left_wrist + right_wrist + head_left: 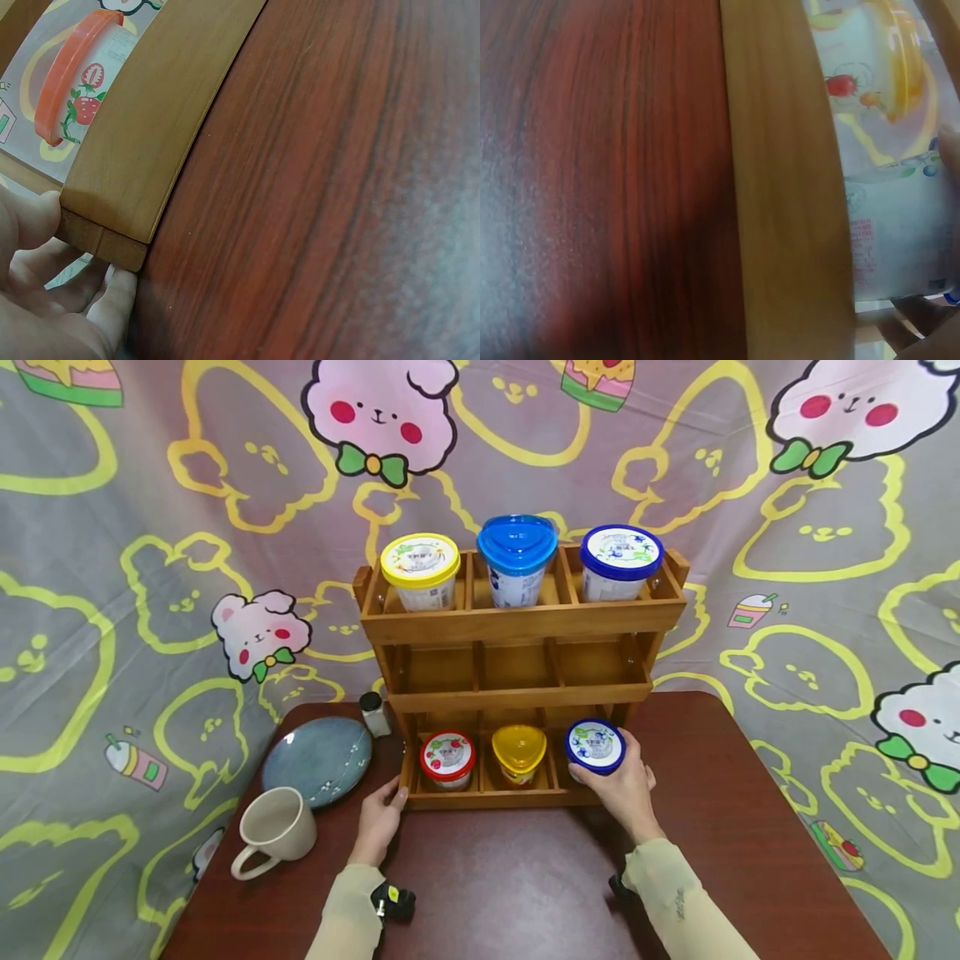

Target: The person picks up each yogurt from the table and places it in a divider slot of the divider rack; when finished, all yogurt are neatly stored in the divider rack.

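A three-tier wooden shelf (517, 700) stands on the table. My right hand (622, 785) grips a blue-lidded yogurt cup (595, 745) at the bottom right compartment; in the right wrist view, the cup's white side (900, 232) shows behind the front board. My left hand (377, 821) holds the shelf's bottom left corner, its thumb (34, 217) by the upper edge of the board's end and fingertips against the lower part. A red-lidded cup (447, 758) sits in the bottom left compartment, and a yellow-lidded cup (519, 752) in the middle one.
On the top tier stand a yellow-lidded cup (421, 568), a cup with a tall blue lid (517, 556) and a dark-blue-lidded cup (621, 560). To the left are a blue-grey plate (318, 760), a beige mug (277, 827) and a black-capped jar (375, 716). Patterned cloth (480, 443) hangs behind.
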### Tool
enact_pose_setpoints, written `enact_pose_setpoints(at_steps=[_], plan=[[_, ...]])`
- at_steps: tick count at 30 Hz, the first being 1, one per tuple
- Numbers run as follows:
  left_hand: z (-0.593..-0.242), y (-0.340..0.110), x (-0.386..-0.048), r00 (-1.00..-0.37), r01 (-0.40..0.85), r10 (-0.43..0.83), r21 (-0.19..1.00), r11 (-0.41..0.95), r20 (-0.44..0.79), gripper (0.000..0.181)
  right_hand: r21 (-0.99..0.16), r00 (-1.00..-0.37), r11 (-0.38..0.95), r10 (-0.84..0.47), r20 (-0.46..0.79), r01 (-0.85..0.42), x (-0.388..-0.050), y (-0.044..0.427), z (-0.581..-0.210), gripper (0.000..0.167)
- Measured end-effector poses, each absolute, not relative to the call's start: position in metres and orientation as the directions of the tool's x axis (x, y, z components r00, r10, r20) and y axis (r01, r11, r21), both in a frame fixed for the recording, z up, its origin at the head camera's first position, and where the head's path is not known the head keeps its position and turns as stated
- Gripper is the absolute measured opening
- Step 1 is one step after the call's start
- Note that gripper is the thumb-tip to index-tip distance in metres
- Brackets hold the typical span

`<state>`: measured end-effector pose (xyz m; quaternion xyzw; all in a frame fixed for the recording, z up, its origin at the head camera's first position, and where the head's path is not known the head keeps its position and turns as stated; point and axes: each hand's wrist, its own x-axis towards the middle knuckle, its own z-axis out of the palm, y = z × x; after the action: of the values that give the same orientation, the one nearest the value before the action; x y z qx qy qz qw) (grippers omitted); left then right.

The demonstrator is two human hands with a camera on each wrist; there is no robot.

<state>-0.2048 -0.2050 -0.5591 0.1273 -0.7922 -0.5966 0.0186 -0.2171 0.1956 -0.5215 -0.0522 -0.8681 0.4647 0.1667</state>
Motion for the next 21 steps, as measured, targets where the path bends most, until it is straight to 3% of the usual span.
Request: enact_pose_setpoints(at_steps=[21], plan=[[-0.559, -0.205, -0.204, -0.967, -0.179, -0.225, 0.951, 0.253, -0.122, 0.045, -0.713, -0.909, 0.7, 0.281, 0.309, -0.026, -0.224, 0.192, -0.551, 0.107]])
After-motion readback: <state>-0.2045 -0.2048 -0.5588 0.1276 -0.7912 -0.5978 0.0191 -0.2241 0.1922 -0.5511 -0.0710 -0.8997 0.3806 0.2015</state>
